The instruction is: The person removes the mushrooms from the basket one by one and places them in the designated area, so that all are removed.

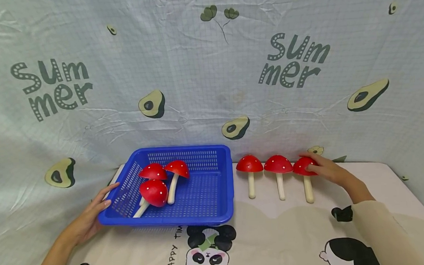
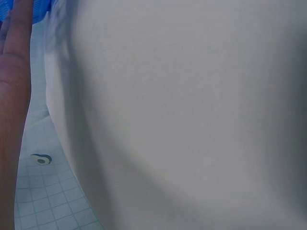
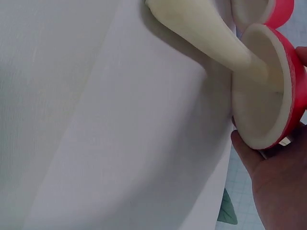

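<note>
My right hand [image 1: 330, 170] holds the red cap of the rightmost toy mushroom [image 1: 308, 188], whose pale stem points toward me. In the right wrist view the fingers and thumb of that hand [image 3: 280, 177] lie round the cap [image 3: 298, 91], its hollow pale underside showing. Two more toy mushrooms, a middle one [image 1: 278, 164] and a left one [image 1: 249, 163], lie in a row beside it. My left hand [image 1: 89, 219] touches the left rim of a blue plastic basket [image 1: 203, 221] with its fingers fairly straight. Three toy mushrooms [image 1: 154, 192] lie in the basket's left half.
A pale tablecloth [image 1: 271, 243] with panda prints covers the table. Behind it hangs a light curtain [image 1: 192, 68] printed with avocados and lettering, close to the basket's back edge and the row of mushrooms.
</note>
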A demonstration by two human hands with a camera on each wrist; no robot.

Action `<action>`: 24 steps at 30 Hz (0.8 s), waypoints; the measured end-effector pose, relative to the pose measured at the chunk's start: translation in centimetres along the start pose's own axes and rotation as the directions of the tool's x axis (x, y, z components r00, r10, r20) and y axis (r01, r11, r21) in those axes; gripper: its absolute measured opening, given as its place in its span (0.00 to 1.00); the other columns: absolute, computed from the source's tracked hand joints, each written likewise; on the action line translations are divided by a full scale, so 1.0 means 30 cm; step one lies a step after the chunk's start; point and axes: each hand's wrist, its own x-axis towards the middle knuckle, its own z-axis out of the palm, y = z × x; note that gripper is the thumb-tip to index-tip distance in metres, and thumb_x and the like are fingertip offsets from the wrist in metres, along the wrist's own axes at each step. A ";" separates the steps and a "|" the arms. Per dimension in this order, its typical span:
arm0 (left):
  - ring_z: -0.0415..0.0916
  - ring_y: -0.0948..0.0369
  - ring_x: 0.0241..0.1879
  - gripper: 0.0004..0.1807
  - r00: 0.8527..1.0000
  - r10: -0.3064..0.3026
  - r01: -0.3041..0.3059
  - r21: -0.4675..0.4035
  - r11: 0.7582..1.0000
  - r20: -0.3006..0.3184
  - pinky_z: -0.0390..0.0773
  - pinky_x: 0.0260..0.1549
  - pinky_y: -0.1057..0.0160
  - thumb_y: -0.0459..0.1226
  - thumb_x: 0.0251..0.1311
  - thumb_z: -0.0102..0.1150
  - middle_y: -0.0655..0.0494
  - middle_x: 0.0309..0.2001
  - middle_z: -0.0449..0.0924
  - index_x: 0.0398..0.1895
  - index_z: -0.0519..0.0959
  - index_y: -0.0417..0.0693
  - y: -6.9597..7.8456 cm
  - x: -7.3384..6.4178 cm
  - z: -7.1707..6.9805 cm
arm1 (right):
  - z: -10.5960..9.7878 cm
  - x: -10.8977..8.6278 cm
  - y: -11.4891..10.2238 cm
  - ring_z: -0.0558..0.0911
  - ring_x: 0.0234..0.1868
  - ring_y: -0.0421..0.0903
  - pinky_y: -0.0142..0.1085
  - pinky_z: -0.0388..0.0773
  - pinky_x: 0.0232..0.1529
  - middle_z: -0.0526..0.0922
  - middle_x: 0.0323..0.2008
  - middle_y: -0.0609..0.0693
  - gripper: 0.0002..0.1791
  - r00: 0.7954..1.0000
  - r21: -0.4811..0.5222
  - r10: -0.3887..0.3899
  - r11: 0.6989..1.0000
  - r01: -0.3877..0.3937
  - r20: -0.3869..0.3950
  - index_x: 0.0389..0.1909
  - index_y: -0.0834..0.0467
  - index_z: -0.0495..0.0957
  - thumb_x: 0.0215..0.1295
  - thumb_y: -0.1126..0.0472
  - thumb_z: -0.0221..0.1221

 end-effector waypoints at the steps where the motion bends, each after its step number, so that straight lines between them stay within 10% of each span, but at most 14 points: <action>1: 0.77 0.63 0.54 0.29 1.000 -0.004 0.004 0.003 1.000 -0.004 0.81 0.51 0.59 0.45 0.81 0.34 0.33 0.76 0.30 0.80 0.46 0.77 0.002 0.000 0.000 | -0.001 0.000 -0.002 0.63 0.64 0.71 0.63 0.74 0.57 0.61 0.68 0.72 0.33 1.000 -0.016 -0.008 1.000 0.008 -0.007 0.73 0.63 0.60 0.71 0.53 0.52; 24: 0.77 0.63 0.53 0.29 1.000 -0.009 0.009 0.001 1.000 0.003 0.82 0.51 0.58 0.45 0.81 0.35 0.31 0.76 0.30 0.79 0.47 0.79 0.008 -0.004 0.003 | -0.004 -0.031 0.035 0.62 0.67 0.71 0.60 0.78 0.55 0.63 0.69 0.68 0.36 1.000 -0.007 -0.013 1.000 0.014 0.012 0.72 0.56 0.67 0.65 0.53 0.67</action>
